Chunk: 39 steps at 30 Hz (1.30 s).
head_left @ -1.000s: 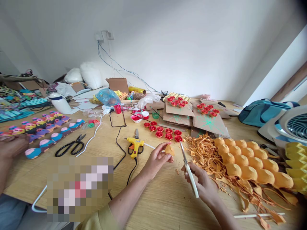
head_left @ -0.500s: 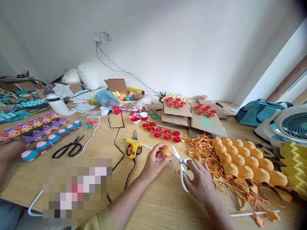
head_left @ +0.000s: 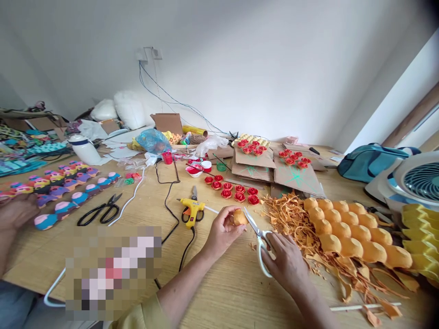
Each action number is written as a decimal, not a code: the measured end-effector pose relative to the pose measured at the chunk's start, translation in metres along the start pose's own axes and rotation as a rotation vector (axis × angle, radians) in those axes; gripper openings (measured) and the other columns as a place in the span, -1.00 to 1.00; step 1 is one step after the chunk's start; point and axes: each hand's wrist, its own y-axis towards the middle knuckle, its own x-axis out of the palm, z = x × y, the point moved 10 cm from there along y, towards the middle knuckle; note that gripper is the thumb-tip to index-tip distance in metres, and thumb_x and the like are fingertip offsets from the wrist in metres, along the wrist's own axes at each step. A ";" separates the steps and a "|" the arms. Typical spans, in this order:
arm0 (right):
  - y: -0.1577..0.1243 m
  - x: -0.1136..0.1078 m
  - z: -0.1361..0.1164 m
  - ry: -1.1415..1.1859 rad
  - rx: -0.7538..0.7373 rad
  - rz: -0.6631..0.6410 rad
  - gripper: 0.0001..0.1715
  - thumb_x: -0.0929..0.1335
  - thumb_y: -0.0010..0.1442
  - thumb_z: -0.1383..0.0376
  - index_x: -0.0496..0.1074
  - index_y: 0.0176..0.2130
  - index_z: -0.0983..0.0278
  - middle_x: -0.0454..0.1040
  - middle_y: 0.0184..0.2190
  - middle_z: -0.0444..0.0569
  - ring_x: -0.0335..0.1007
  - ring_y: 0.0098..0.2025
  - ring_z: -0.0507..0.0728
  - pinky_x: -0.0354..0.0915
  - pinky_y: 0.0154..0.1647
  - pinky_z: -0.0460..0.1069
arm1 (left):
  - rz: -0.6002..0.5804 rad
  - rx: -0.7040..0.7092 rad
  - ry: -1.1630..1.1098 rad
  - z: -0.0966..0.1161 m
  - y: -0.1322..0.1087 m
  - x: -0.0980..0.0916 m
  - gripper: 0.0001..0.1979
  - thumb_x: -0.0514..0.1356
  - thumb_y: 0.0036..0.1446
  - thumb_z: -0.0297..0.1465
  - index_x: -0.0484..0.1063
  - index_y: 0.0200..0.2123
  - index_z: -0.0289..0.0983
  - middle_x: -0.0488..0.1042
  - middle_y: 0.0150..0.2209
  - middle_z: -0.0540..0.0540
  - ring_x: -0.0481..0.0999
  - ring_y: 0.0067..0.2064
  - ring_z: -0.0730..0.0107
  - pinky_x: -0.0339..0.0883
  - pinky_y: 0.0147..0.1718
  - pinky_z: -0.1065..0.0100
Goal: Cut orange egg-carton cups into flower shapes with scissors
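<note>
My left hand pinches a small orange egg-carton cup above the wooden table. My right hand grips white-handled scissors, whose blades point up-left and meet the cup's edge. Just right of my hands lies a heap of orange trimmings, and beyond it an orange egg carton turned bumps up.
A yellow glue gun with a black cord, red paper roses, cardboard sheets and black scissors lie further out. Painted figures line the left, where another person's hand rests. A fan and blue bag stand right.
The scissors swung from upright down toward the cup and their blades now close on its edge. My left hand turned the cup slightly lower and toward me.
</note>
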 end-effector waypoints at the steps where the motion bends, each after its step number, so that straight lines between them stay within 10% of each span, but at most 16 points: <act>1: 0.000 0.001 0.000 0.025 0.011 -0.013 -0.74 0.29 0.31 0.19 0.26 -0.41 0.22 0.35 -0.49 -0.14 0.23 -0.45 0.07 0.09 -0.30 -0.02 | -0.002 -0.006 -0.002 0.000 0.000 0.000 -0.54 0.36 -0.04 -0.34 0.36 -0.04 -0.26 0.38 -0.13 -0.11 0.42 -0.13 0.35 0.45 -0.19 0.38; 10: -0.005 0.030 0.019 0.577 0.357 -0.213 -0.61 0.27 0.30 0.09 0.28 -0.48 0.24 0.33 -0.53 -0.15 0.18 -0.48 0.02 0.11 -0.46 -0.08 | -0.003 -0.079 -0.041 -0.001 -0.001 0.001 -0.51 0.36 -0.04 -0.30 0.35 -0.03 -0.25 0.41 -0.18 -0.09 0.45 -0.17 0.32 0.46 -0.34 0.42; 23: -0.006 0.033 0.037 0.789 0.523 -0.116 -0.54 0.33 0.19 -0.08 0.42 -0.40 0.27 0.27 -0.57 -0.17 0.16 -0.50 0.04 0.14 -0.48 -0.07 | -0.122 -0.124 -0.211 -0.002 -0.006 0.016 -0.52 0.32 0.08 -0.30 0.33 0.07 -0.23 0.38 -0.18 -0.06 0.45 -0.33 0.50 0.44 -0.29 0.37; 31: -0.002 0.010 0.032 0.939 0.498 0.079 -0.53 0.44 0.12 0.01 0.38 -0.07 0.19 0.45 -0.26 -0.04 0.34 -0.31 0.11 0.31 -0.31 -0.02 | -0.253 -0.236 -0.262 -0.019 -0.019 0.040 -0.58 0.35 0.06 -0.27 0.31 -0.05 -0.21 0.42 -0.07 -0.10 0.54 -0.24 0.39 0.46 -0.30 0.35; 39: -0.004 0.021 0.035 1.152 0.614 0.047 -0.47 0.51 -0.01 -0.01 0.33 -0.17 0.18 0.40 -0.40 -0.14 0.22 -0.51 0.01 0.19 -0.54 -0.08 | -0.311 -0.148 -0.056 -0.017 -0.017 0.042 -0.58 0.34 0.08 -0.18 0.42 -0.06 -0.26 0.48 -0.07 -0.18 0.51 -0.14 0.32 0.42 -0.19 0.34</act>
